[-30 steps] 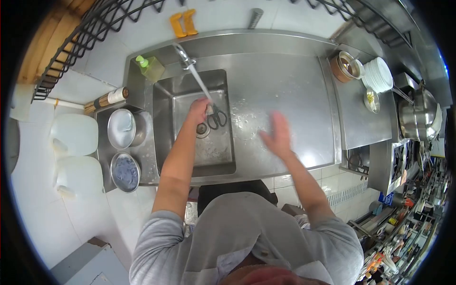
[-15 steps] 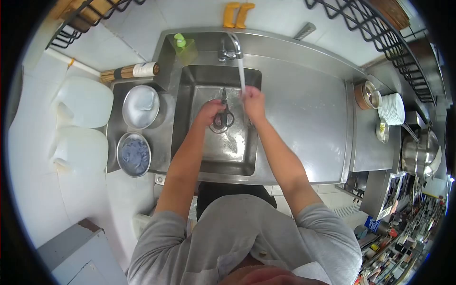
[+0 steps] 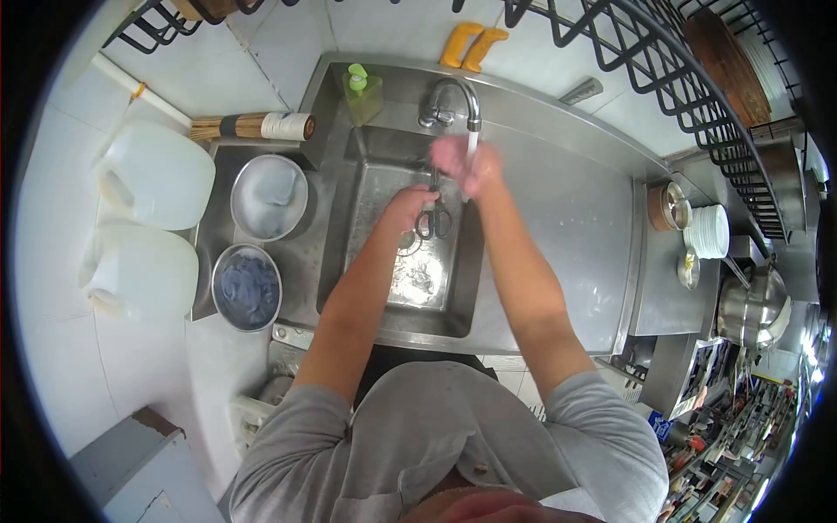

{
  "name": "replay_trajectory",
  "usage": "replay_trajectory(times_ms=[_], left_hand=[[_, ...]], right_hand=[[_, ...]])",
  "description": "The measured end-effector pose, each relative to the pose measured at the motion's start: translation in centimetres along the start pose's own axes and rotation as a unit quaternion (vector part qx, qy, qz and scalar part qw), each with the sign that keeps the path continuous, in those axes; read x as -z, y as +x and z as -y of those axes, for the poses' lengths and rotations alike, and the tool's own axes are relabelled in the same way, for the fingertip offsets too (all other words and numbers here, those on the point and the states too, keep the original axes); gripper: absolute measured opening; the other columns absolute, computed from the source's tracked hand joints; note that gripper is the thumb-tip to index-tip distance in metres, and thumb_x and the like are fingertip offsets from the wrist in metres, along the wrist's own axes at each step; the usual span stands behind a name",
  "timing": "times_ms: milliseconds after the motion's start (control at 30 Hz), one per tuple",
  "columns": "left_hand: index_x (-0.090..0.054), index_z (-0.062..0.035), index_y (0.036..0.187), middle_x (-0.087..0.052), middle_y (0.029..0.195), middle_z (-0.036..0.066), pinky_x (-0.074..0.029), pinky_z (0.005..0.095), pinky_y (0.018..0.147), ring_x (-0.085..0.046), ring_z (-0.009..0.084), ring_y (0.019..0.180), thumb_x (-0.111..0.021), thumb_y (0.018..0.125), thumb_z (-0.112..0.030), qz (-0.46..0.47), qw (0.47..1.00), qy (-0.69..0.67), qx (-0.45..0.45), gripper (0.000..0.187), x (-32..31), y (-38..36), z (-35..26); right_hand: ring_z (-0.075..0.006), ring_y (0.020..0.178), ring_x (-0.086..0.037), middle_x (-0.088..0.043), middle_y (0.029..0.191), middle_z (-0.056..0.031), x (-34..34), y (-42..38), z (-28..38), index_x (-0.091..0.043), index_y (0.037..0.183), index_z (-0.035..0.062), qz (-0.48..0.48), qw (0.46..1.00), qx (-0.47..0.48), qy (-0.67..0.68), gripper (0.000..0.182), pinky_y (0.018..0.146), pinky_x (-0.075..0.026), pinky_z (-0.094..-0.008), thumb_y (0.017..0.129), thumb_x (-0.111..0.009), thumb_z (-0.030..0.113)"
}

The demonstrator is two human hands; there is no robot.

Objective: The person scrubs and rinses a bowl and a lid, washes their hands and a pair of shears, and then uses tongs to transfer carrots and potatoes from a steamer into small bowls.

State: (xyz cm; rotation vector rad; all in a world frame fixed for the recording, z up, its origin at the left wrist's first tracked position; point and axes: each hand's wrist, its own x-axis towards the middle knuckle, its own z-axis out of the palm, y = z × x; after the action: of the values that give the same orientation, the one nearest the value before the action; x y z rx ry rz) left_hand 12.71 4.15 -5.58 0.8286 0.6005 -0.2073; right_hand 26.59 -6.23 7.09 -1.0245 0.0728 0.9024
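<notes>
Over the steel sink basin [image 3: 473, 288], my left hand [image 3: 408, 209] is closed round the middle of a pair of dark-handled scissors [image 3: 433, 223]. Their handle loops point toward me and the blades point toward the tap. My right hand [image 3: 475, 167] is by the blade end, in the stream from the curved tap [image 3: 471, 96]. Motion smears its fingers, so I cannot make out whether they grip anything. The blade tips are hidden behind this blur.
A green-topped soap bottle [image 3: 363, 98] stands at the basin's back left corner. Left of it lies a bamboo brush [image 3: 253, 126]. Two metal bowls, one with a greyish-blue cloth [image 3: 250, 290], sit beside the basin. Stacked white plates [image 3: 706, 232] stand at right; a black wire rack [image 3: 645, 70] hangs above.
My right hand has moved across to the scissors' blade end, under the water. My left hand still holds the scissors. The whole view has shifted and tilted slightly.
</notes>
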Motion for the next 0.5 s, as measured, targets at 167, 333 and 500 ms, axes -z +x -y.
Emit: replay_trajectory(times_ms=[167, 333, 500], left_hand=[[-0.067, -0.0068, 0.113, -0.07, 0.095, 0.006, -0.055, 0.0377, 0.065, -0.068, 0.0196, 0.082, -0.073, 0.089, -0.014, -0.011, 1.0, 0.02, -0.015, 0.026, -2.1, 0.7, -0.6], [-0.063, -0.0065, 0.121, -0.068, 0.11, 0.005, -0.056, 0.0326, 0.078, -0.067, 0.0182, 0.095, -0.065, 0.094, -0.016, 0.039, 0.999, -0.003, -0.022, 0.028, -2.1, 4.1, 1.6], [-0.068, -0.0052, 0.11, -0.071, 0.105, 0.009, -0.055, 0.034, 0.075, -0.069, 0.0197, 0.086, -0.071, 0.091, -0.017, 0.014, 0.996, -0.055, -0.066, 0.023, -4.3, 0.7, 1.3]], right_hand=[[-0.0335, 0.074, -0.072, -0.071, 0.089, -0.0224, 2.9, -3.1, 0.7, -0.064, 0.105, -0.0106, 0.044, 0.962, -0.061, -0.261, 0.021, 0.067, -0.063, -0.0421, 0.095, -0.054, 0.004], [-0.026, 0.069, -0.069, -0.07, 0.086, -0.017, 3.5, -2.1, 0.5, -0.067, 0.099, -0.0078, 0.072, 0.948, -0.067, -0.304, 0.016, 0.06, -0.059, -0.0342, 0.091, -0.063, 0.005], [-0.0139, 0.061, -0.061, -0.065, 0.071, -0.0054, -0.5, -3.6, 1.5, -0.07, 0.094, -0.0016, 0.106, 0.958, -0.082, -0.254, 0.018, 0.054, -0.053, -0.0291, 0.095, -0.063, 0.015]])
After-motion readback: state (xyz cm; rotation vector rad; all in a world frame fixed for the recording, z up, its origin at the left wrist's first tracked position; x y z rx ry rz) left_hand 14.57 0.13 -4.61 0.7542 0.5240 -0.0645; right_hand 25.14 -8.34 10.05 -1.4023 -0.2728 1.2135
